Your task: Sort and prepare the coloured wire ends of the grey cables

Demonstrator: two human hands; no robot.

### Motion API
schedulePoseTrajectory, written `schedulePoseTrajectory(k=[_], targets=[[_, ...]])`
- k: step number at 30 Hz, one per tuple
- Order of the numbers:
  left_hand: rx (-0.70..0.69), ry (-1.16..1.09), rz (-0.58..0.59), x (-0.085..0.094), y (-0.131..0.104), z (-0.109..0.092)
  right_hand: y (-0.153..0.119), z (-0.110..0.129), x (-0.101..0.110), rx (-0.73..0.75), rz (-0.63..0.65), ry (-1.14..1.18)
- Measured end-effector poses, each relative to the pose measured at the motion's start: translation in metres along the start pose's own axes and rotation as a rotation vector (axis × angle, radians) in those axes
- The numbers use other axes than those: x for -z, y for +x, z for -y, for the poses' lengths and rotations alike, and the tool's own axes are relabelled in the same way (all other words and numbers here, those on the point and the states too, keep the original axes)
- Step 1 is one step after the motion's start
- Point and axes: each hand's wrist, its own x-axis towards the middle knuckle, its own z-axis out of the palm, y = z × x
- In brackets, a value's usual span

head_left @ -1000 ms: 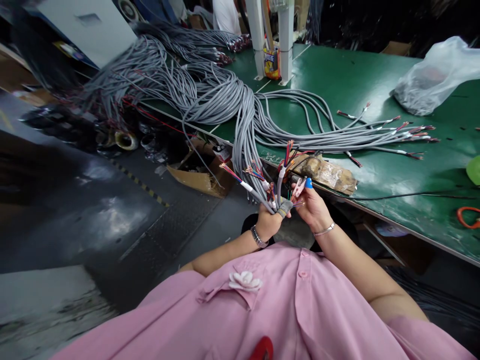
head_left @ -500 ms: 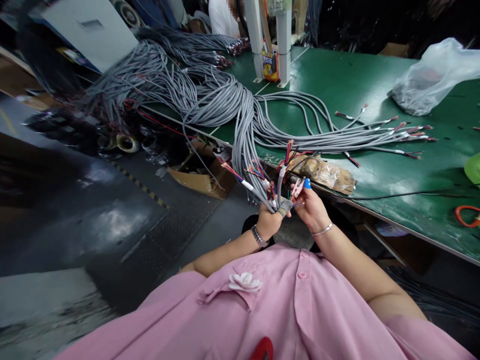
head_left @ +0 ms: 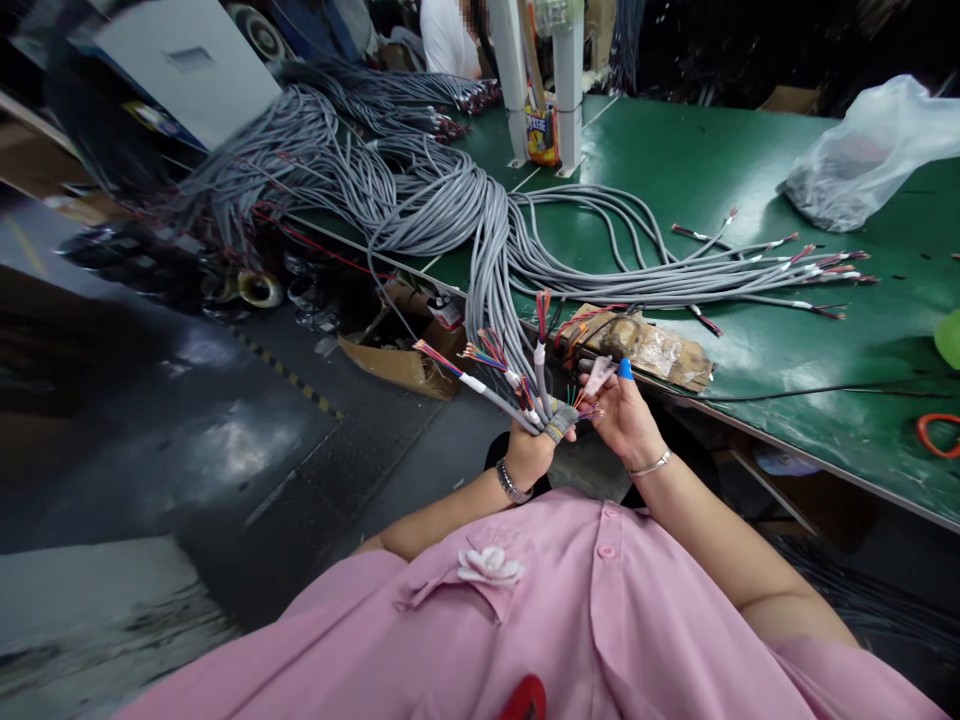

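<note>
Closed around several grey cables, my left hand is held low in front of the table edge. Its thumb has a grey-yellow wrap. Stripped ends with coloured wires and white sleeves fan out above that hand. My right hand, with a blue cover on the thumb, pinches a small pale pink clip-like piece. Thin loose wires lie between the two hands. Whether the right fingers touch those wires, I cannot tell.
More grey cables spread over the green table. A taped cardboard piece lies by the edge. Farther right are a clear plastic bag and an orange handle. Behind white posts sits another person.
My left hand and the held cable ends have shifted a little to the left. The right hand has moved slightly right with the pink piece, and the gap between the hands looks wider.
</note>
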Motion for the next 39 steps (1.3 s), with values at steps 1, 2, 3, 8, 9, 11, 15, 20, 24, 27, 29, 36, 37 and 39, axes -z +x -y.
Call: schedulePoseTrajectory(k=[1,2,3,8,9,11,15,20,24,27,29,36,37,39], targets=[[0.003,-0.005,-0.004,0.001,-0.001,0.0,0.0,0.001,0.0,-0.008,0.01,-0.012],[0.003,-0.009,-0.007,0.002,-0.001,0.0,-0.001,0.002,0.0,-0.009,0.018,-0.025],[-0.002,-0.009,-0.006,0.002,-0.001,0.001,-0.001,0.003,0.0,-0.005,0.023,-0.037],[-0.057,0.039,0.026,0.002,0.0,0.002,-0.002,0.006,0.004,0.023,0.043,-0.083],[-0.061,0.037,0.02,0.001,0.0,0.002,-0.001,0.006,0.005,0.026,0.054,-0.085],[-0.06,0.026,-0.007,0.0,0.001,0.002,0.0,0.005,0.008,0.033,0.06,-0.086],[-0.041,0.01,-0.057,-0.004,0.004,0.002,0.004,0.003,0.008,0.014,0.054,-0.067],[-0.009,0.02,-0.077,-0.005,0.008,0.008,0.008,0.0,0.002,0.01,-0.004,0.029],[0.003,0.027,-0.087,-0.004,0.009,0.014,0.009,-0.001,-0.002,0.019,-0.039,0.053],[0.02,0.033,-0.089,-0.003,0.009,0.018,0.01,0.0,-0.003,0.026,-0.053,0.058],[0.032,0.021,-0.095,-0.003,0.009,0.02,0.009,0.0,-0.003,0.029,-0.05,0.061],[0.024,0.071,-0.081,-0.003,0.012,0.02,0.009,-0.002,-0.004,0.046,-0.048,0.057],[0.022,0.074,-0.078,-0.003,0.012,0.02,0.009,-0.002,-0.004,0.048,-0.048,0.056],[0.025,0.075,-0.071,-0.004,0.012,0.019,0.008,-0.003,-0.004,0.047,-0.036,0.058]])
